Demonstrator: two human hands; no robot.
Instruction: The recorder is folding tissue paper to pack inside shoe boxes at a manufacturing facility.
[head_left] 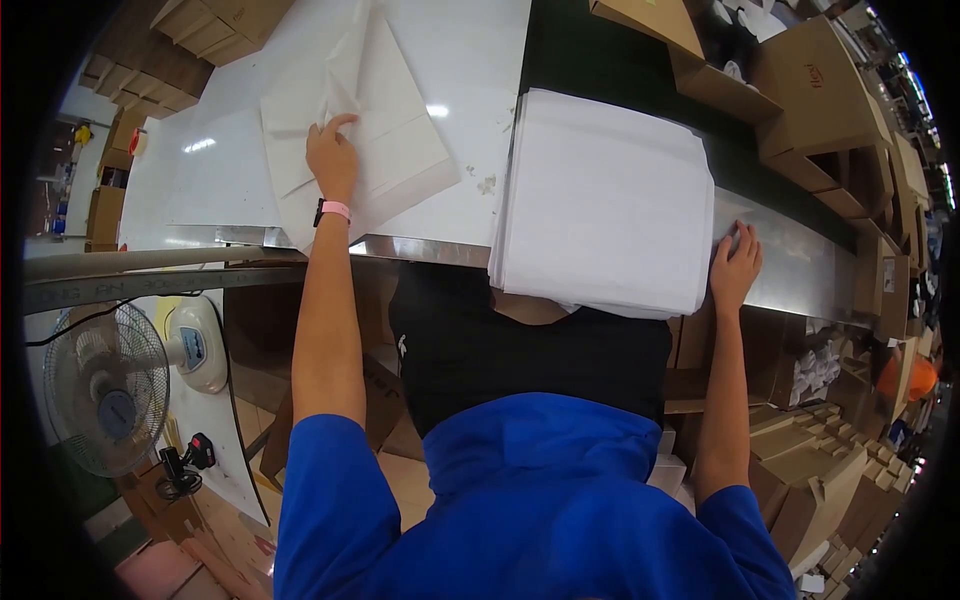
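Note:
My left hand, with a pink band and a dark strap at the wrist, is on thin white wrapping paper at the left of the white table. Its fingers are closed on a crumpled, raised fold of the paper, whose far end runs toward the upper edge of the view. A thick stack of white paper sheets lies to the right, overhanging the near table edge. Just right of that stack, my right hand rests on a metal surface, fingers stretched out and holding nothing.
A dark green conveyor belt runs behind the stack, with open cardboard boxes along its far side. More cartons stand at the far left. At lower left are a fan and a metal rail.

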